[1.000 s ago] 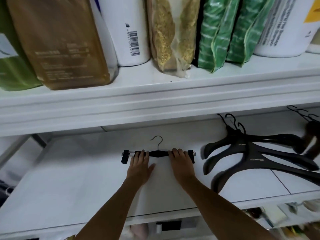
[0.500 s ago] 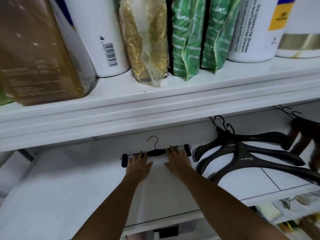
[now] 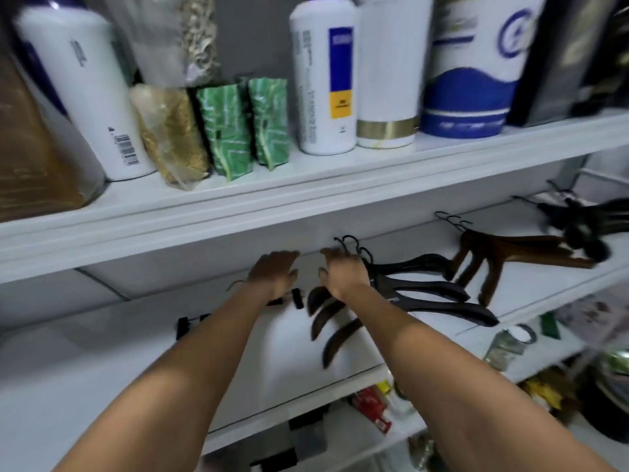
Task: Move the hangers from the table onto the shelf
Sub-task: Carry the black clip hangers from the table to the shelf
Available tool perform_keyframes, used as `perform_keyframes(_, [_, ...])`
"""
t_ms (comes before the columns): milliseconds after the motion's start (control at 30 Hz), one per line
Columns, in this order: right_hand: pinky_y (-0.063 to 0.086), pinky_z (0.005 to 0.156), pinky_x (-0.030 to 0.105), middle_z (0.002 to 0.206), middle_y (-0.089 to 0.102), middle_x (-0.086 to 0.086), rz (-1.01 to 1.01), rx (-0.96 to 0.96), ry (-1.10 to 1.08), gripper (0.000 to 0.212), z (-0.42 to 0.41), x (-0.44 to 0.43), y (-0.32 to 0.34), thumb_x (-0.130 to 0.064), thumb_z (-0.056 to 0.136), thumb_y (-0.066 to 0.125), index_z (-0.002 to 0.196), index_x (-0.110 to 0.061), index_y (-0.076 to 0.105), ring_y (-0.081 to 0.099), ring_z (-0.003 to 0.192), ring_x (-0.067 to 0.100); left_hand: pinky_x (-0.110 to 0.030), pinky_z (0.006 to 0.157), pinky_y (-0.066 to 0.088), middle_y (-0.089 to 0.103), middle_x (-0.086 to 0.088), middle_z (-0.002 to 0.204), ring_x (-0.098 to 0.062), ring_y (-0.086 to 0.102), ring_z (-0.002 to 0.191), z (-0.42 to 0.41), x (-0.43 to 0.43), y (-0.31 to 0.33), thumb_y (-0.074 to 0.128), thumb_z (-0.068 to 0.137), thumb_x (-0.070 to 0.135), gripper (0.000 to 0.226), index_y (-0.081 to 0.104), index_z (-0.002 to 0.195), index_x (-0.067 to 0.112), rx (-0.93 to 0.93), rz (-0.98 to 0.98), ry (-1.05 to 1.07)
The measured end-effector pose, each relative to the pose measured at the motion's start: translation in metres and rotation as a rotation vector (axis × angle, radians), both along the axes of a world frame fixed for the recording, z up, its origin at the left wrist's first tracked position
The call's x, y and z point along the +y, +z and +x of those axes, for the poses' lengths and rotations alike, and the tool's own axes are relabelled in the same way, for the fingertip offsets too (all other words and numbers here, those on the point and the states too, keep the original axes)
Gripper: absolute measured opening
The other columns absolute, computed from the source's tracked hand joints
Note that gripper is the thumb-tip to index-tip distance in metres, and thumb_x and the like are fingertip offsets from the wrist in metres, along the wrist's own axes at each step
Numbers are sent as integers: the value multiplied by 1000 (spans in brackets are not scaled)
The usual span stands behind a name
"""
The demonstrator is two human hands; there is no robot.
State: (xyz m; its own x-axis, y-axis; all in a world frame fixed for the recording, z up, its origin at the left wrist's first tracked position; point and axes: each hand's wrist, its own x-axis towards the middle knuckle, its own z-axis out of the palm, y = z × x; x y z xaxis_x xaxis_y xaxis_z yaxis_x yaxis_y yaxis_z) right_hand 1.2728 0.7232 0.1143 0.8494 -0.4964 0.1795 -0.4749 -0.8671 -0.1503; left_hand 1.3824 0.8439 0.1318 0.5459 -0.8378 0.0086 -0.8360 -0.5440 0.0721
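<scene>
Head view: left hand [image 3: 274,277] and right hand [image 3: 343,275], fingers loosely spread and empty, have lifted off the clip hanger [image 3: 298,299], which now lies on the shelf [image 3: 102,352] beside the black hangers [image 3: 425,291], apparently placed.

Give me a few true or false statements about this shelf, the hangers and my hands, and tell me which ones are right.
1. Two green packets stand on the upper shelf. True.
2. The brown hangers lie left of the black hangers. False: they lie to their right.
3. The right hand is over the black hangers, near their hooks. True.
4. The clip hanger hangs from a rail. False: it lies flat on the lower shelf, partly hidden beneath the left hand.
</scene>
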Motion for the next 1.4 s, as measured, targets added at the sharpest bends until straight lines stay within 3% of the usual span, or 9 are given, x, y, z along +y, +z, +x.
perform_keyframes(267, [36, 100, 38, 135, 51, 13, 23, 14, -310, 45, -159, -107, 52, -28, 98, 41, 139, -11, 40, 49, 123, 32, -33, 104, 40, 46, -11, 141, -29, 47, 124, -142, -154, 61, 41, 97, 27, 44, 41, 140, 16, -14, 1, -257])
perform_keyframes(400, [36, 100, 41, 132, 52, 14, 8, -17, -506, 41, -272, -160, 64, -33, 96, 44, 131, -10, 46, 47, 123, 33, -35, 110, 31, 39, -13, 147, -28, 38, 133, -239, -227, 69, 37, 100, 29, 44, 38, 140, 10, -69, -6, -439])
perform_keyframes(667, [35, 102, 41, 136, 49, 13, 39, -23, -929, 43, -525, -230, 72, -30, 96, 43, 135, -12, 43, 46, 125, 31, -37, 106, 33, 44, -8, 144, -28, 42, 130, -479, -355, 81, 38, 99, 29, 44, 39, 140, 14, -59, -95, -826])
perform_keyframes(800, [34, 102, 41, 134, 50, 11, 50, -10, -1143, 43, -653, -231, 54, -31, 96, 44, 135, -13, 45, 46, 124, 30, -40, 105, 37, 49, -13, 139, -32, 46, 127, -607, -386, 68, 39, 98, 29, 45, 39, 140, 12, -67, -104, -1021])
perform_keyframes(1100, [35, 101, 42, 134, 49, 10, 199, 28, -1580, 40, -874, -170, -2, -29, 97, 45, 135, -15, 45, 45, 125, 31, -34, 109, 28, 38, -5, 148, -25, 39, 134, -842, -397, 6, 38, 99, 31, 47, 32, 145, 19, -95, -24, -1448])
perform_keyframes(1400, [32, 108, 43, 142, 43, 11, 372, 64, -1939, 45, -983, -125, -55, -26, 98, 45, 141, -14, 38, 38, 132, 32, -39, 108, 31, 38, -8, 148, -28, 38, 133, -982, -410, -44, 31, 102, 29, 47, 26, 147, 18, -122, 133, -1760])
